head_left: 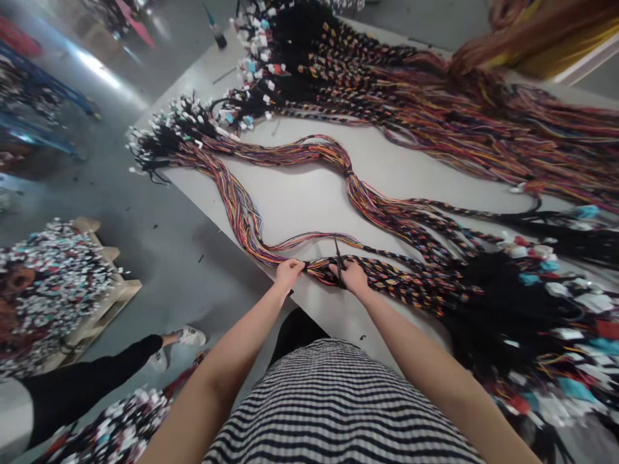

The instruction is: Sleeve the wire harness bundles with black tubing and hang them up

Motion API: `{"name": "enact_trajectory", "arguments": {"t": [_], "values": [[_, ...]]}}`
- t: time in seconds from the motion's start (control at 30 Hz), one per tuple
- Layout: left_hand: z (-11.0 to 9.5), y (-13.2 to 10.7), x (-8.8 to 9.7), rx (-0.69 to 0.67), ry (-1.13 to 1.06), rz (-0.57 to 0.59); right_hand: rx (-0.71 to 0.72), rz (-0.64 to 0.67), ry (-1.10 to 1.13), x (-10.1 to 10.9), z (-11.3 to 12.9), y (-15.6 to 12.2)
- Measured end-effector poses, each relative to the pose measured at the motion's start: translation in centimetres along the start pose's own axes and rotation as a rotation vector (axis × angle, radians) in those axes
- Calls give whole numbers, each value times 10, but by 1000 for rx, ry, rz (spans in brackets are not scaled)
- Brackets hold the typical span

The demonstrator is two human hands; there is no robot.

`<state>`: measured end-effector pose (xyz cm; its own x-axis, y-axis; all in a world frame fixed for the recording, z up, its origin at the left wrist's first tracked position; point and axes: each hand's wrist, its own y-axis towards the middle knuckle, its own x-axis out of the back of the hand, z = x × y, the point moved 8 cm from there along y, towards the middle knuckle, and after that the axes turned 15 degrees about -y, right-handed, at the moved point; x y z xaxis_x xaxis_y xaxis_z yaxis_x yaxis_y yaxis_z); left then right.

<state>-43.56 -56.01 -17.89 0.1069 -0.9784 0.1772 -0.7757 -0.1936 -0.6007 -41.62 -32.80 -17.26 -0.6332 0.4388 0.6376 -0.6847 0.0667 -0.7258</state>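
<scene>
The near wire bundle lies on the worktop, along the edge closest to the person. The left hand is on this bundle near its middle, its grip pinching the wires between thumb and fingers. Just to the right on the same bundle, the right hand has its grip closed around dark scissors, whose tip points away from the person, across the bundle. Small white plugs sit at the bundle's left end; white, blue and red plugs crowd around its right end. Beyond the bundle runs a second bundle, and beyond that a broad wire pile, touched by a co-worker's hand. Left of the bundle, well apart on the floor, a wooden pallet carries more plugs.
</scene>
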Motion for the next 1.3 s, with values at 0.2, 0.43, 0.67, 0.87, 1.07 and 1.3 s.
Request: {"name": "enact_trajectory", "arguments": {"t": [0.2, 0.43, 0.67, 0.87, 1.07, 1.3], "values": [[12, -3, -4, 35, -273, 104, 264, 138, -267, -14, 27, -39], [19, -6, -4, -98, -200, 107, 240, 150, -478, -13, 29, -46], [25, -7, -5, -68, -140, 109, 220, 136, -508, -18, 24, -43], [24, -8, -5, -76, -150, 119, 207, 155, -523, -18, 24, -42], [23, -9, -6, -85, -156, 127, 199, 165, -515, -18, 26, -40], [23, -9, -7, -55, -182, 132, 236, 182, -502, -20, 31, -39]]}}
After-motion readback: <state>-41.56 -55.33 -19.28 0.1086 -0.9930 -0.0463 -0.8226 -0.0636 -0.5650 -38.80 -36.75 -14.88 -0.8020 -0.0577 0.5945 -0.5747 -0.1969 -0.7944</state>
